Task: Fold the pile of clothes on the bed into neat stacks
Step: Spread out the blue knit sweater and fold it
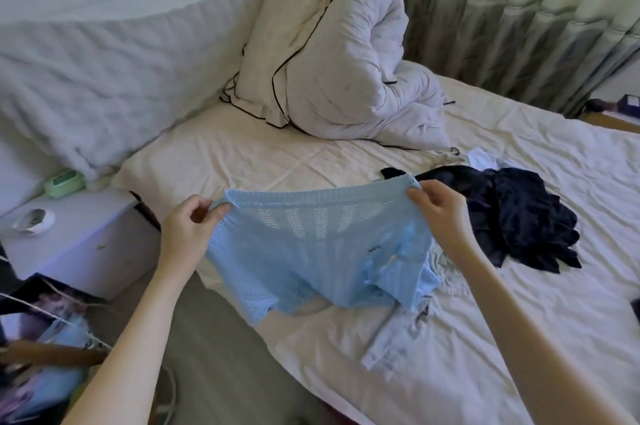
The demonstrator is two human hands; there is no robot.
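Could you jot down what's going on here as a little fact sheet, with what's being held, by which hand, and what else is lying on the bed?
held item: light blue knit top, stretched out above the bed
left hand: pinches the top's left corner
right hand: pinches the top's right corner
top's lower edge: rests on the cream bedsheet
waiting clothes: dark navy garment beyond the right hand; white garment below the top
also on bed: rolled white duvet
folded stacks: none visible

No readable text or labels
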